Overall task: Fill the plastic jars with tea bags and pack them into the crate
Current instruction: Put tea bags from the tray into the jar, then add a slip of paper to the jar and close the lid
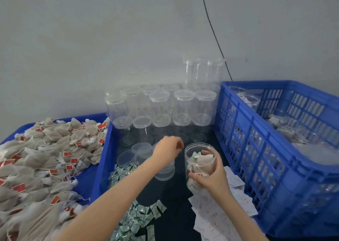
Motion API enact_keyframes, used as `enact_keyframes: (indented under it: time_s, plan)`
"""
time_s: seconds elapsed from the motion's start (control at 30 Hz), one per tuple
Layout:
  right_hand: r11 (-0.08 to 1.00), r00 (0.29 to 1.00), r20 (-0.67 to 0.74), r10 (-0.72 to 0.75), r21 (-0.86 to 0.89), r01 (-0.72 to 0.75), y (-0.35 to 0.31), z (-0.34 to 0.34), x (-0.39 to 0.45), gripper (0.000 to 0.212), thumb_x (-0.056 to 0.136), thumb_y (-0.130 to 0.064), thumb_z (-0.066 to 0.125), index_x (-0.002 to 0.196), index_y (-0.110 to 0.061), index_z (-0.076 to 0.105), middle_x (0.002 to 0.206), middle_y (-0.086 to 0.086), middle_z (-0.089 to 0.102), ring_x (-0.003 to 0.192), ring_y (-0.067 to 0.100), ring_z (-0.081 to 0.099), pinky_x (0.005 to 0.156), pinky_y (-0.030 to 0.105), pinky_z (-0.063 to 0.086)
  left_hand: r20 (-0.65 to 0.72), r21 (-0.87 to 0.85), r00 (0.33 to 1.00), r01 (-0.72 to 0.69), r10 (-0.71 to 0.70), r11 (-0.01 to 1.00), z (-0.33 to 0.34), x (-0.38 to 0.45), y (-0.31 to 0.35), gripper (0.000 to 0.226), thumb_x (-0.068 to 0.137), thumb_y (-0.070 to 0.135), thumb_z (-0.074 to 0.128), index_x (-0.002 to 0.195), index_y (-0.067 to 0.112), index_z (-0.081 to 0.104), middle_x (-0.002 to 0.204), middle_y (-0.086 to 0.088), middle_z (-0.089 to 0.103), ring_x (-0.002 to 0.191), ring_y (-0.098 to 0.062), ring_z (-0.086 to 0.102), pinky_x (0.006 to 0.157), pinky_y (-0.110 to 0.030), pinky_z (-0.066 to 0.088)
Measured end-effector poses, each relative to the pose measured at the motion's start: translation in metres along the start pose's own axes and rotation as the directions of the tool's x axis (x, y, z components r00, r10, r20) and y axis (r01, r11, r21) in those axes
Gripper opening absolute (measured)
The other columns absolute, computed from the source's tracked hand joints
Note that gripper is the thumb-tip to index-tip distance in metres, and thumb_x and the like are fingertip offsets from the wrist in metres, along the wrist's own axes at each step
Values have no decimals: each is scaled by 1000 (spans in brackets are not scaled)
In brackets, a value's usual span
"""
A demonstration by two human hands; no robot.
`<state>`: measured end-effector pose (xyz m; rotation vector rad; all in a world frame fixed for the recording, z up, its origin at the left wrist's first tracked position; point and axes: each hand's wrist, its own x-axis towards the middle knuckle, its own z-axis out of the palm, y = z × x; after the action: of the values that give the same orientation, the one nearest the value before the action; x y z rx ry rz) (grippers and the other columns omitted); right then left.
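1. The right hand gripped an open plastic jar, its fingers curled round the lower wall; the jar stood tilted, partly filled with tea bags.
2. The left hand hovered just left of the jar's mouth, fingers loosely curled, holding nothing visible.
3. A heap of tea bags lay in the blue tray on the left.
4. The blue crate on the right held filled jars.
5. Empty lidded jars stood stacked against the wall.
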<state>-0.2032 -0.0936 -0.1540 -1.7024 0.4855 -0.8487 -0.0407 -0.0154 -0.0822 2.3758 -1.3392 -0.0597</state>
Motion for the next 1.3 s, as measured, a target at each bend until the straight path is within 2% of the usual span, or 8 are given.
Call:
enact_keyframes:
  time_s: [0.1,0.2,0.37,0.57,0.7,1.07,1.2,1.3]
  plan:
    - [1000,997,-76,-18,-12,17,-3,-19,8,90,59,0,92,126,-36,44,121,-10,58,104,-8,58,85,8,45,237,-25,970,-56,61,998,41,0,6,18,90,20,61,101,9,71,101,-8,71,96,-23,65,84,-31,48]
    - [1000,994,-111,-8,-8,7,-6,-35,14,88,61,-2,91,124,-41,43,122,-12,58,107,1,59,90,18,48,357,17,929,-112,98,994,77,-4,18,28,92,32,58,109,13,69,107,-8,68,99,-25,63,80,-35,48]
    - [1000,990,-143,-13,-25,10,-6,-50,20,86,61,-4,92,121,-45,45,123,-10,59,111,3,57,91,17,44,368,206,891,-357,266,911,107,-13,27,25,94,30,45,104,17,64,106,-3,61,100,-23,57,66,-35,43]
    - [999,993,-120,-23,-44,18,-3,-55,21,86,61,-4,92,118,-46,44,124,-7,58,114,9,58,96,26,47,326,415,836,-546,441,728,114,-17,22,34,98,22,34,101,9,66,102,-6,68,96,-26,57,83,-37,41]
    - [998,993,-112,-21,-56,15,-1,-55,22,87,61,-6,92,118,-49,44,124,-12,58,111,-2,56,92,16,45,310,419,831,-556,462,718,113,-20,23,39,99,27,31,95,6,65,96,-10,68,91,-29,59,80,-39,42]
    - [998,994,-102,-39,-60,33,0,-55,24,87,59,-5,93,119,-44,45,120,-12,58,101,-14,56,80,2,43,354,465,850,-522,391,715,96,-19,27,22,93,6,41,103,7,62,96,-10,65,91,-28,59,65,-35,40]
    - [998,996,-91,-27,-55,22,3,-58,24,87,59,-5,93,121,-44,45,120,-13,57,100,-11,57,80,5,46,227,474,909,-417,349,776,62,-7,26,17,93,10,45,99,11,60,95,-8,66,91,-27,60,61,-33,37]
    - [997,996,-82,-24,-74,18,4,-58,24,88,59,-8,94,123,-43,44,121,-13,56,104,-4,58,84,12,49,5,450,966,-234,260,862,20,2,27,21,95,18,46,113,20,57,100,-6,64,93,-27,62,66,-33,41]
